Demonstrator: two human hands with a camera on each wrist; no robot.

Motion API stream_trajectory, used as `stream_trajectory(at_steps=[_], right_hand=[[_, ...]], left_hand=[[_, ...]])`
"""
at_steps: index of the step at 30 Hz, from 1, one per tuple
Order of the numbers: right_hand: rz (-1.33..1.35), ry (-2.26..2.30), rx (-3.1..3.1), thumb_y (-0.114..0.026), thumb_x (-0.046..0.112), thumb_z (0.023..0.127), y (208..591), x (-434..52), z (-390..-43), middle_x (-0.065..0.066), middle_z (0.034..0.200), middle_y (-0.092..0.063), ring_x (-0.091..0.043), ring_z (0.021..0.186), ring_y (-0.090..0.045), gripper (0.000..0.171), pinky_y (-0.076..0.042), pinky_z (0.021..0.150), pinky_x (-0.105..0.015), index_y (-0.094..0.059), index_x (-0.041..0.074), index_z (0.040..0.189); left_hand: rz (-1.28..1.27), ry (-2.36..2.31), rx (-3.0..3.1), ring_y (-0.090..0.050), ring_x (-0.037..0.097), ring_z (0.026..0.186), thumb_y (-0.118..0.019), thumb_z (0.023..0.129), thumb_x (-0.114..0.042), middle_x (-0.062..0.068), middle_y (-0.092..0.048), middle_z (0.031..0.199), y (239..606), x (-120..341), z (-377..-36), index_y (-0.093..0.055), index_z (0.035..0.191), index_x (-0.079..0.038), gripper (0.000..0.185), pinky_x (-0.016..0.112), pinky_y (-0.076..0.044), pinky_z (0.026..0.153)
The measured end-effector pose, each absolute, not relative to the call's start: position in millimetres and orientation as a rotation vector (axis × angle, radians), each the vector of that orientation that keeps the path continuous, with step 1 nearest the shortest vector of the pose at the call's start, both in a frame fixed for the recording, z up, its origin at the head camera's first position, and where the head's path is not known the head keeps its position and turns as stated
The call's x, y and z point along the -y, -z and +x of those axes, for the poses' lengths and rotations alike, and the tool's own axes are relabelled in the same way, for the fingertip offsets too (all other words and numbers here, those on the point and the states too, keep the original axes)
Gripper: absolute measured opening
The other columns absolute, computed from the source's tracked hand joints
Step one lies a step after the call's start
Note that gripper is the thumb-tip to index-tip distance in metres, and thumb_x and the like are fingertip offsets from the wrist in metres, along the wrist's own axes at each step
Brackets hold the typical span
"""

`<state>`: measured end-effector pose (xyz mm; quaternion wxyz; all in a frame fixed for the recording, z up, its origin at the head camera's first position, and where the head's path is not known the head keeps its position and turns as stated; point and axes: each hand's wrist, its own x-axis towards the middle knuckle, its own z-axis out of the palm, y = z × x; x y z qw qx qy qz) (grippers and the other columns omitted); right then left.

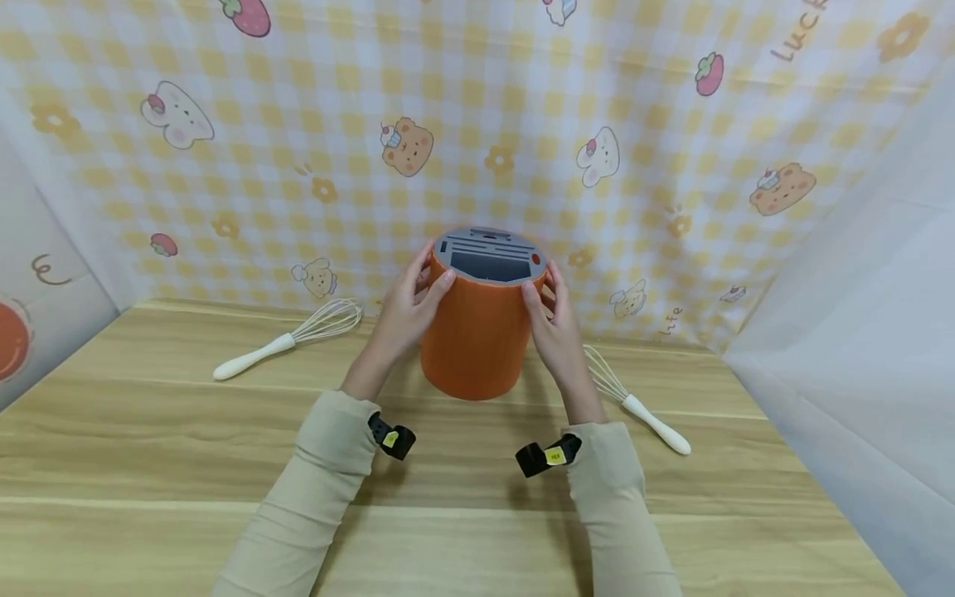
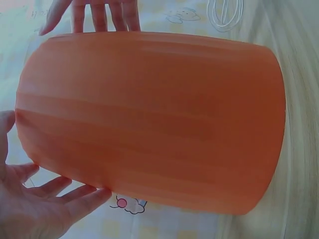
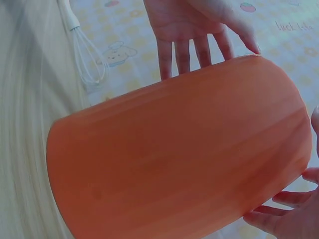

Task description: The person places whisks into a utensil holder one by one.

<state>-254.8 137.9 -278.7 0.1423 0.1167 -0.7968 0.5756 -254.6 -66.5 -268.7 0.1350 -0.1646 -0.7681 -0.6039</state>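
Observation:
An orange cylindrical knife holder (image 1: 476, 340) stands upright between both hands, its grey top (image 1: 488, 249) cut with narrow slots and one larger dark opening. My left hand (image 1: 409, 313) holds its upper left side, thumb near the front rim and fingers along the side. On the opposite side, my right hand (image 1: 555, 327) grips the upper wall the same way. In the left wrist view the smooth orange wall (image 2: 159, 119) fills most of the picture. Whether its base touches the table cannot be told.
A white whisk (image 1: 287, 340) lies on the wooden table (image 1: 186, 464) to the left. A second whisk (image 1: 642, 410) lies to the right, partly behind the right wrist. A yellow checked cloth (image 1: 477, 108) with cartoon prints hangs behind the table.

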Motion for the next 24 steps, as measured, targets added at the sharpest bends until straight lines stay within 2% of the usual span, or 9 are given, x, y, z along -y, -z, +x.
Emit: stream_trajectory(at_steps=[3, 9, 19, 24], right_hand=[[0.337, -1.654, 2.291, -0.047, 0.041, 0.095, 278, -137, -254, -0.009, 0.149, -0.03, -0.028, 0.131, -0.04, 0.067, -0.035, 0.108, -0.043, -0.017, 0.017, 0.15], [0.312, -1.65, 2.278, -0.049, 0.041, 0.095, 277, -135, -253, -0.01, 0.148, -0.031, -0.028, 0.129, -0.041, 0.064, -0.036, 0.108, -0.043, -0.021, 0.019, 0.148], [0.276, -1.66, 2.255, -0.051, 0.043, 0.093, 276, -135, -254, -0.009, 0.143, -0.037, -0.029, 0.124, -0.046, 0.06, -0.038, 0.105, -0.043, -0.028, 0.022, 0.145], [0.252, -1.704, 2.274, -0.052, 0.037, 0.094, 272, -135, -251, -0.01, 0.145, -0.035, -0.03, 0.126, -0.044, 0.059, -0.037, 0.106, -0.043, -0.028, 0.02, 0.145]], left_hand=[[-0.477, 1.744, 2.227, -0.042, 0.036, 0.129, -0.05, 0.096, -0.021, 0.017, -0.034, 0.147, 266, 66, -253, -0.023, 0.148, -0.009, 0.059, 0.045, -0.039, 0.104], [-0.451, 1.672, 2.241, -0.045, 0.033, 0.126, -0.051, 0.095, -0.032, 0.013, -0.037, 0.146, 277, 66, -262, -0.026, 0.148, -0.015, 0.06, 0.042, -0.041, 0.103], [-0.439, 1.656, 2.244, -0.047, 0.033, 0.124, -0.052, 0.094, -0.035, 0.013, -0.039, 0.145, 279, 66, -264, -0.028, 0.147, -0.019, 0.06, 0.044, -0.041, 0.103], [-0.417, 1.658, 2.276, -0.047, 0.033, 0.125, -0.051, 0.094, -0.04, 0.012, -0.038, 0.145, 278, 67, -262, -0.027, 0.147, -0.021, 0.062, 0.043, -0.042, 0.102]])
